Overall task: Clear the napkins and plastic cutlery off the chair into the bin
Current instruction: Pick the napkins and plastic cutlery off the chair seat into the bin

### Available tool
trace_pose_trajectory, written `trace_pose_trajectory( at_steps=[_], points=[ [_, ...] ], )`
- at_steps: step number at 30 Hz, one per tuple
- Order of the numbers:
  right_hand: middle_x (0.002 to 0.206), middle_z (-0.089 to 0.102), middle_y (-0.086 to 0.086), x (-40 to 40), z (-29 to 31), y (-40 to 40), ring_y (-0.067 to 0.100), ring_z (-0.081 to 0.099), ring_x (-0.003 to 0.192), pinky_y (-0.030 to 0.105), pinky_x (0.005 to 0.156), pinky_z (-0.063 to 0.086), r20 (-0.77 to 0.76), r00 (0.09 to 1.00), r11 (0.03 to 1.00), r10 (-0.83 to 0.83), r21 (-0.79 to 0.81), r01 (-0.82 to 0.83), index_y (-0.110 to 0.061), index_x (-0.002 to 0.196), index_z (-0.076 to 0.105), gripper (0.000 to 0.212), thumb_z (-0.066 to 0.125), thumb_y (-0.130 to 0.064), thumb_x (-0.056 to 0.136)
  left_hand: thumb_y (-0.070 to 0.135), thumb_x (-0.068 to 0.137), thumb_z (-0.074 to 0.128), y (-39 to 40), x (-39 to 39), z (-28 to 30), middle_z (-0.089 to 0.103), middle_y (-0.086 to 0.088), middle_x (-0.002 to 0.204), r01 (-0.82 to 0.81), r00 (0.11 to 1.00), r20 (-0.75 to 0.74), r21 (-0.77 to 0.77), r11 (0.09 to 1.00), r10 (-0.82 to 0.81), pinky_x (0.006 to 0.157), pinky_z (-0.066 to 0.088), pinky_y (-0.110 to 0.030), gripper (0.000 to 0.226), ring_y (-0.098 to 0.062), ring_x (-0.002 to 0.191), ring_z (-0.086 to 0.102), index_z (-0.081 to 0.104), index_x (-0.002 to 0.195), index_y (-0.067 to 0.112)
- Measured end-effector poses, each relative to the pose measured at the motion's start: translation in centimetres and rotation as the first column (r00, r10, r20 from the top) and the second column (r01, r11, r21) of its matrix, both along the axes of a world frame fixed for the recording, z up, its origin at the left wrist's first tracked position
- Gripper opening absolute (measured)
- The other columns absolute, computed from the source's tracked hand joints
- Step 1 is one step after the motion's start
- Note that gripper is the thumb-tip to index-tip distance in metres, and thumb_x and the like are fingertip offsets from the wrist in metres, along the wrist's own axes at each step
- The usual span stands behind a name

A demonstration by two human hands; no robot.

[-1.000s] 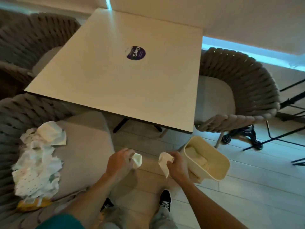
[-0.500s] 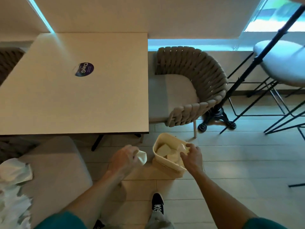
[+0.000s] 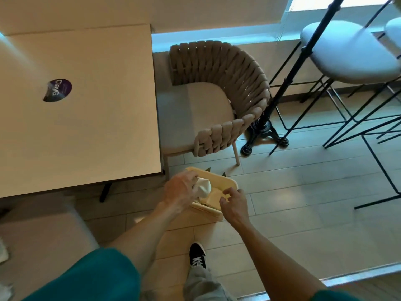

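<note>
Bin (image 3: 230, 183), cream plastic, stands on the tiled floor (image 3: 303, 192) just past your hands, at 12 o'clock from your black shoe (image 3: 197, 255). Your left hand (image 3: 180, 191) is over its near-left rim, fingers curled round 1 crumpled white napkin (image 3: 203, 187) that hangs above the opening. Your right hand (image 3: 235, 205) hovers at the near-right rim, at 3 o'clock from the left hand, fingers loosely bent and spread, holding nothing. Pale paper (image 3: 213, 195) already lies inside the bin, between the 2 hands. More white napkins (image 3: 4, 253) show only as a blurred sliver at the frame's left edge, at 9 o'clock from your teal sleeve (image 3: 91, 276), on the cushioned chair (image 3: 43, 240) beside you; no cutlery can be made out there. Square table (image 3: 86, 127) with a round purple sticker (image 3: 57, 90) fills the 10 o'clock region. Woven chair (image 3: 217, 83) sits at 12 o'clock beyond the bin, with a black pedestal base (image 3: 264, 135) and a pale stool (image 3: 347, 53) toward 2 o'clock.
</note>
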State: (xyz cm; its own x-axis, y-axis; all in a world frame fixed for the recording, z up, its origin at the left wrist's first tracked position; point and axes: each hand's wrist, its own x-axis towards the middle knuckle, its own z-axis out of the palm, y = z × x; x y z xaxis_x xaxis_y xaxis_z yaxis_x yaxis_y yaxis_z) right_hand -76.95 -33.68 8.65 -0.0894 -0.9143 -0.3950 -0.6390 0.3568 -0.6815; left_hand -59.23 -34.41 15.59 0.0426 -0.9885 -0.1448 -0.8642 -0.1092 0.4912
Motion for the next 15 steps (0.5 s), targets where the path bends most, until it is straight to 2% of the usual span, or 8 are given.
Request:
trace_pose_trajectory(
  at_steps=[6, 10, 13, 15],
  points=[
    [0.109, 0.047, 0.0, 0.6, -0.1, 0.3, 0.014, 0.053, 0.092, 0.026, 0.079, 0.045, -0.033, 0.997, 0.998, 0.068, -0.002, -0.069, -0.016, 0.106, 0.061, 0.021, 0.063, -0.02, 0.086, 0.026, 0.086, 0.059, 0.4, 0.3, -0.4, 0.06, 0.001, 0.115, 0.037, 0.999, 0.033, 0.04, 0.999, -0.039, 0.075, 0.044, -0.026, 0.031, -0.017, 0.099, 0.058, 0.061, 0.116, 0.024],
    [0.117, 0.048, 0.001, 3.3, 0.0, 0.7, 0.013, 0.052, 0.09, 0.025, 0.076, 0.045, -0.086, 0.975, 0.978, 0.206, 0.006, -0.206, -0.02, 0.108, 0.06, 0.022, 0.062, -0.026, 0.087, 0.027, 0.088, 0.057, 2.4, 3.2, -0.9, 0.059, 0.001, 0.104, 0.001, 1.0, 0.016, 0.082, 0.997, -0.003, 0.072, 0.043, -0.024, 0.028, -0.014, 0.091, 0.055, 0.061, 0.115, 0.022],
    [0.119, 0.05, 0.002, 6.9, 0.8, 1.5, 0.015, 0.054, 0.091, 0.03, 0.079, 0.05, -0.115, 0.926, 0.932, 0.361, 0.006, -0.362, -0.02, 0.115, 0.059, 0.027, 0.06, -0.027, 0.089, 0.027, 0.089, 0.056, 4.7, 6.9, -1.5, 0.058, -0.002, 0.106, -0.062, 0.998, 0.028, 0.125, 0.99, 0.059, 0.081, 0.041, -0.026, 0.026, -0.017, 0.102, 0.052, 0.061, 0.113, 0.021],
    [0.121, 0.049, 0.004, 9.8, 1.3, 2.4, 0.019, 0.055, 0.097, 0.032, 0.082, 0.05, -0.165, 0.853, 0.865, 0.495, 0.003, -0.501, -0.022, 0.125, 0.052, 0.036, 0.058, -0.028, 0.089, 0.028, 0.089, 0.056, 6.7, 9.8, -2.0, 0.057, -0.003, 0.113, -0.104, 0.995, 0.025, 0.149, 0.983, 0.101, 0.089, 0.041, -0.029, 0.03, -0.018, 0.109, 0.05, 0.06, 0.117, 0.02]
  ],
)
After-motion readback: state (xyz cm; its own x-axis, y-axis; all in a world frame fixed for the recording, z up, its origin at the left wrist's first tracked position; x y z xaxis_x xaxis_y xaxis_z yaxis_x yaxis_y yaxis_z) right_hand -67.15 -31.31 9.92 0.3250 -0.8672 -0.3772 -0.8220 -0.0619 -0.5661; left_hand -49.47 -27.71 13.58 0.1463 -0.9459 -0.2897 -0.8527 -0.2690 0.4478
